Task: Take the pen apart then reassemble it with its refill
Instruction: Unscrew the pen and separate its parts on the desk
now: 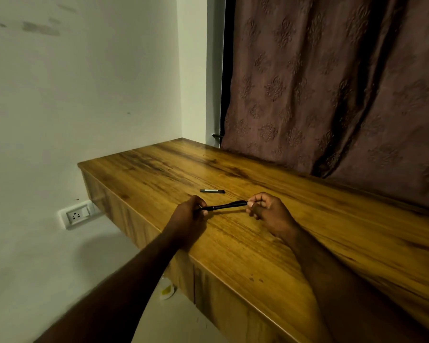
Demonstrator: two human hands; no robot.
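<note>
A slim black pen (224, 206) is held level just above the wooden table (245, 243), its tip end to the left. My left hand (190, 215) pinches the tip end, where a thin metal point shows by the fingers. My right hand (266, 210) grips the other end between thumb and fingers. A short black piece with a pale stripe, apparently the pen's cap (212, 191), lies flat on the table just beyond the pen. I cannot see a refill.
A brown patterned curtain (332, 95) hangs along the table's far side. The table's left end meets a white wall with a power socket (76, 215) low down. A small white and yellow object (166, 289) lies on the floor under the table's edge.
</note>
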